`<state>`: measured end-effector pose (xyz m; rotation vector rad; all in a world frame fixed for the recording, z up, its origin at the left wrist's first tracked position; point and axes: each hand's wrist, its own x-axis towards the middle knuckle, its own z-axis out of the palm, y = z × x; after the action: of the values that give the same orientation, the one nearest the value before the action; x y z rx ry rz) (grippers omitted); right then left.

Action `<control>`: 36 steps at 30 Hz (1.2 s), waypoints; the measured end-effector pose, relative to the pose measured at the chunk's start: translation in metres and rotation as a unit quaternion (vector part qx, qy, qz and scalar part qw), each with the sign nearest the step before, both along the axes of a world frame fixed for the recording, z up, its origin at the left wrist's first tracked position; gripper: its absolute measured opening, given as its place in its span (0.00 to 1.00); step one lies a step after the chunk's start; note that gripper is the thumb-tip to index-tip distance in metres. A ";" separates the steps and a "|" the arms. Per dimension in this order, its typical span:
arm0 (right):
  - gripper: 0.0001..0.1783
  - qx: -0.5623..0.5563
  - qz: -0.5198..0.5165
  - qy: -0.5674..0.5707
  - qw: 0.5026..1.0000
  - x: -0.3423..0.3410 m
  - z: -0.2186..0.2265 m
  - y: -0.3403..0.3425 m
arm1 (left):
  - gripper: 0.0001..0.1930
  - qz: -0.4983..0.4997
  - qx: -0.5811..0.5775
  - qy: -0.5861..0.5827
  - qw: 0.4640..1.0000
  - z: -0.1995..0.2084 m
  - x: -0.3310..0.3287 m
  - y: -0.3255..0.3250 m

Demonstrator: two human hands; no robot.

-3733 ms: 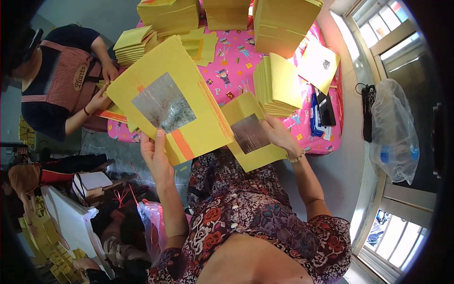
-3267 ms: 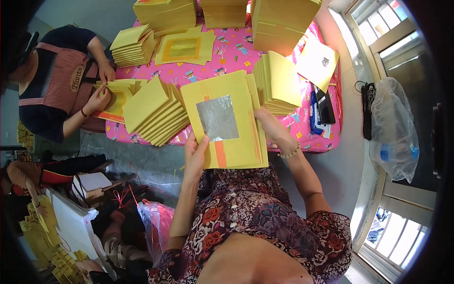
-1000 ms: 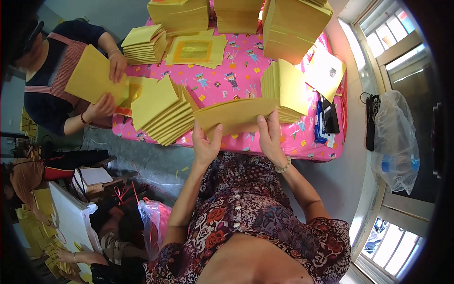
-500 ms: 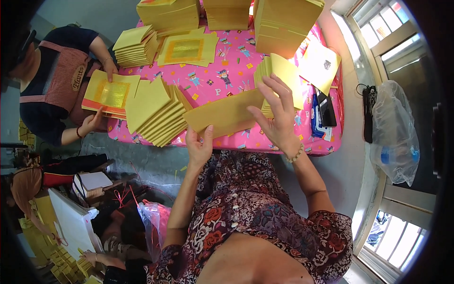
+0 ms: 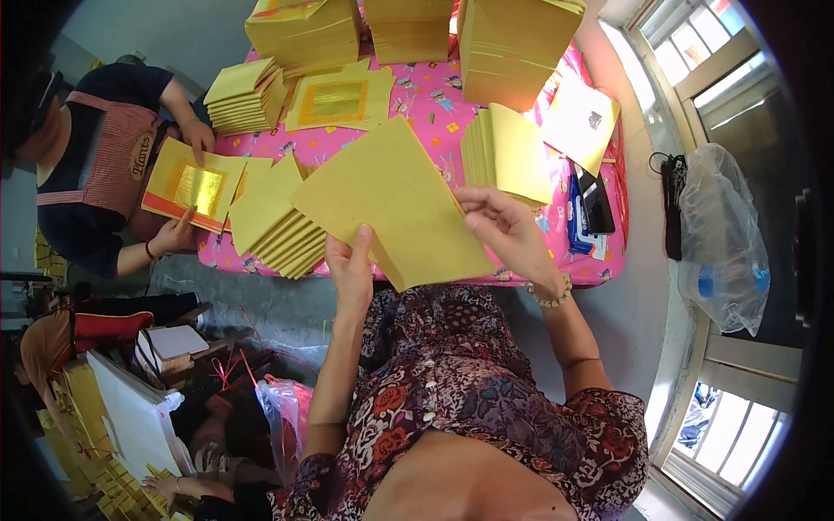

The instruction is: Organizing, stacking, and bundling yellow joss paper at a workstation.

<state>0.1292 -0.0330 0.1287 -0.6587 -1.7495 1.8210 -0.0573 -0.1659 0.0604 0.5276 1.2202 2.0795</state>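
Note:
A large sheet of plain yellow paper is tilted in front of me above the pink table. Its lower left corner is pinched by my left hand, thumb on top and fingers underneath. My right hand, with a beaded bracelet at the wrist, has its fingers bent and thumb close to them at the sheet's right edge. To the left lies a fanned stack of folded yellow papers, partly covered by the sheet. Another folded stack rests beyond my right hand.
Tall yellow paper piles line the table's far side. At left a co-worker handles a gold-foiled paper. A dark phone lies on the pink tablecloth at right. A clear plastic bag hangs by the window.
The yellow paper, a narrow folded strip before, is now spread into a broad sheet. My right hand has come down from its raised, open pose to the sheet's right edge.

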 end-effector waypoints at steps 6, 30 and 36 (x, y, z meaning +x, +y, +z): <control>0.22 0.346 -0.121 -0.116 0.923 -0.016 0.007 -0.033 | 0.30 0.057 -0.066 0.152 0.985 0.013 0.016 0.019; 0.44 0.265 -0.051 -0.076 0.960 -0.023 -0.020 -0.057 | 0.08 -0.016 -0.131 0.320 0.938 0.034 0.025 0.009; 0.44 0.181 -0.036 -0.069 0.980 -0.022 -0.023 -0.057 | 0.08 -0.032 -0.160 0.322 0.933 0.031 0.022 0.009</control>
<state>0.1072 -0.0898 0.1058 -0.6995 -2.0514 1.3858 -0.0356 -0.1570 0.0915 1.1258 1.8370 1.6396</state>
